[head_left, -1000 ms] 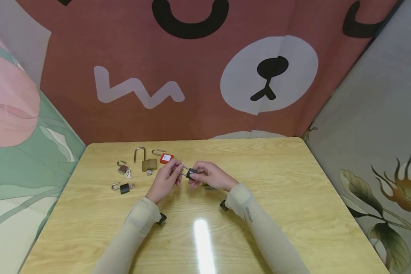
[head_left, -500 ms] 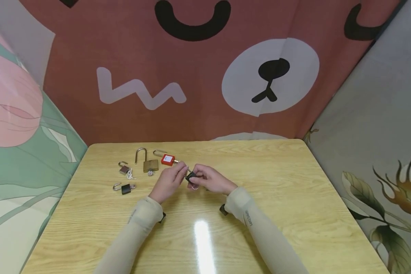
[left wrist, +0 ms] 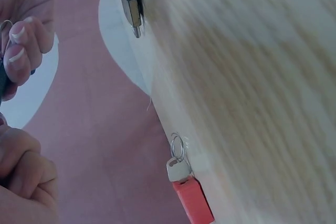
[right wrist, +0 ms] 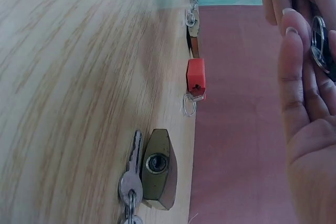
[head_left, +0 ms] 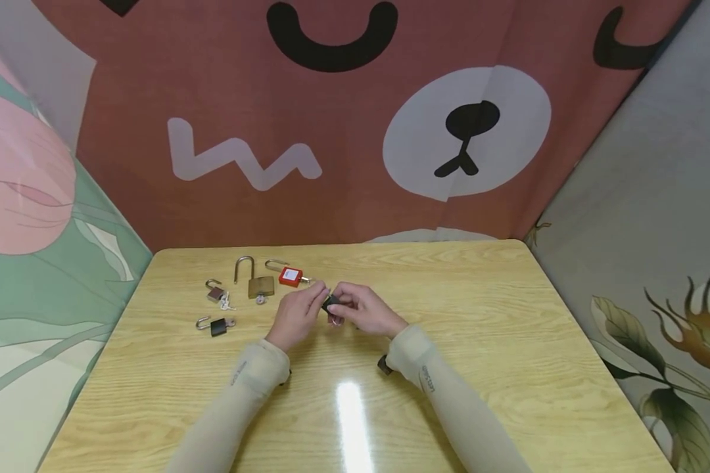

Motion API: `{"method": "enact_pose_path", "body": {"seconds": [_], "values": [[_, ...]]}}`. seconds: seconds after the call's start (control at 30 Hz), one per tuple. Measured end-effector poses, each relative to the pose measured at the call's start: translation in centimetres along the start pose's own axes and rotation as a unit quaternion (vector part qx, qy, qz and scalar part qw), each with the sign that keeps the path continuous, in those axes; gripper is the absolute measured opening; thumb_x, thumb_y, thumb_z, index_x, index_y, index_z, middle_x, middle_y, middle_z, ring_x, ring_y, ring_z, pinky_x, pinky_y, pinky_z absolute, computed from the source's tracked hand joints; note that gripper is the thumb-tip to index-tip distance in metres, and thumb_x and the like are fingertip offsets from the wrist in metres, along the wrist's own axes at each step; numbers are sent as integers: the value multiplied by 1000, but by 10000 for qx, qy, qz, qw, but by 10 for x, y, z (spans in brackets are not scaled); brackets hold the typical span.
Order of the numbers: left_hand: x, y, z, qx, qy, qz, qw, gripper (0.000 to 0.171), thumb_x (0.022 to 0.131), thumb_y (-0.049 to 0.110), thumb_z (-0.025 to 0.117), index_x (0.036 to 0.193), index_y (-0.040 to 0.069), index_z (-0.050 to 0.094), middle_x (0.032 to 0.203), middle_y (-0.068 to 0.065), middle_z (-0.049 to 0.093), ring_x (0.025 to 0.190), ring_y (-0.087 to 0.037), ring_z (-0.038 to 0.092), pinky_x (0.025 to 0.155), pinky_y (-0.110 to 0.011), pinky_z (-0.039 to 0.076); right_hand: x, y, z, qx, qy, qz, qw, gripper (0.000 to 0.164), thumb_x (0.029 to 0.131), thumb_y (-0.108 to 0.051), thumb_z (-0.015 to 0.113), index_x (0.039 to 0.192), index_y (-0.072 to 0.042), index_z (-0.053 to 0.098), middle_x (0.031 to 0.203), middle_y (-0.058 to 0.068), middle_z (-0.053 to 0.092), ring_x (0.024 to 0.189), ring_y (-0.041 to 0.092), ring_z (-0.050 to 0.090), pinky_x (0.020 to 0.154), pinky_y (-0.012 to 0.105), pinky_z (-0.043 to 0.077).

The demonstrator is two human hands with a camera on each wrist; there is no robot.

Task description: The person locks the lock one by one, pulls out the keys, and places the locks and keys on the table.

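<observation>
No txt legible w/ certainty. L sleeve & R sleeve each carry a short line of dark lettering nr the cuff, too small/blurry to read; white label on red padlock has faint marks, also unreadable.

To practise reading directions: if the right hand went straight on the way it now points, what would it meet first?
Probably the left hand, just ahead of the right hand and the black padlock it grips; depth is unclear, so they may already touch.
</observation>
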State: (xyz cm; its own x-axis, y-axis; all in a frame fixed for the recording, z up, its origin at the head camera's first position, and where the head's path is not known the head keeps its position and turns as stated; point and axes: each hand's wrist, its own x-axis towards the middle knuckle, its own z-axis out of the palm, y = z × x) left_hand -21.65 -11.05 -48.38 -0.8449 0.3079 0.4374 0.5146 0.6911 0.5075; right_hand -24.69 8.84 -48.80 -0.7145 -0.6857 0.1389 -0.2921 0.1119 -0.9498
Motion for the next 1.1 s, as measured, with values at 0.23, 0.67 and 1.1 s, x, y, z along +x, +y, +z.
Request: {"method": "enact_pose_path", "body": {"seconds": [0.23,0.67,1.1], "values": [[0,1,4,242,-165,-13,9996,27,110,19,52,84,15,47,60,8,31,51,-9,32,50,-22,24,-3,3,-2,-60,117,202,9997,5,105,-8,60,105,-3,62,95,15,77,81,20,73,77,47,62],[-2,1,-1,-1966,-1097,-1231,9665,15,110,31,51,119,20,56,100,-5,67,66,-31,68,59,-34,56,-2,0,-8,-702,368,464,9958,10,105,-19,63,110,-12,68,98,8,76,84,18,74,82,51,62],[-3,-4,0,-2351,-739,-1338,9599,10,108,22,56,113,14,59,94,-25,68,74,-40,69,63,-43,60,-5,0,-12,-565,471,821,9939,17,98,-10,72,114,-5,75,95,7,78,82,15,76,81,47,63]]}}
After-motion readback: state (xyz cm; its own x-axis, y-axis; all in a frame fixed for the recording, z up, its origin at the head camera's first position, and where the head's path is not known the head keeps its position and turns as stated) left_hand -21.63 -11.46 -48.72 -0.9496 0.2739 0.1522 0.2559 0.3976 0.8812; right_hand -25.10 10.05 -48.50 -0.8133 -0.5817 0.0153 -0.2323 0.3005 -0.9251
